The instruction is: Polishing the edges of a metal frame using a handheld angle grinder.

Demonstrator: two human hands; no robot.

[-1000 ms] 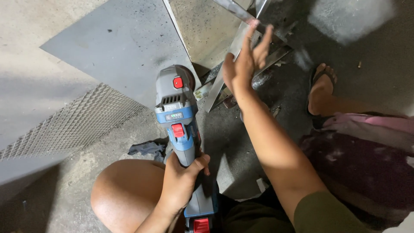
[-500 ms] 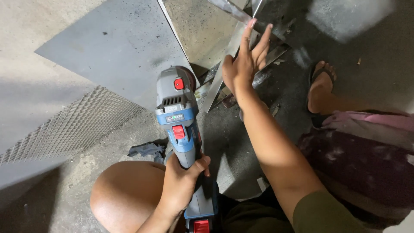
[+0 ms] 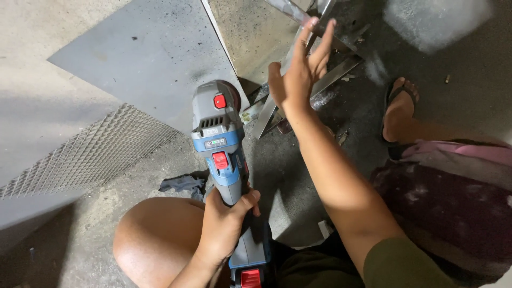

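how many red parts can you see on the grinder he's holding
3. One red button on the angle grinder head, one red switch mid-body above the left hand, and one red tab at the bottom edge. Others may be hidden underneath.

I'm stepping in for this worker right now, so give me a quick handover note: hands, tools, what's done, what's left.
Left hand: wrapped around the handle of the blue-grey angle grinder, head pointing away toward the metal strips.
Right hand: open, fingers spread, over the metal strips, gripping nothing.
Nearby: grey metal sheet, mesh panel, dark rag on the concrete floor.
Done: no cut or grind mark is visible.
Left: apparently steadying the strips and bringing the grinder to them.
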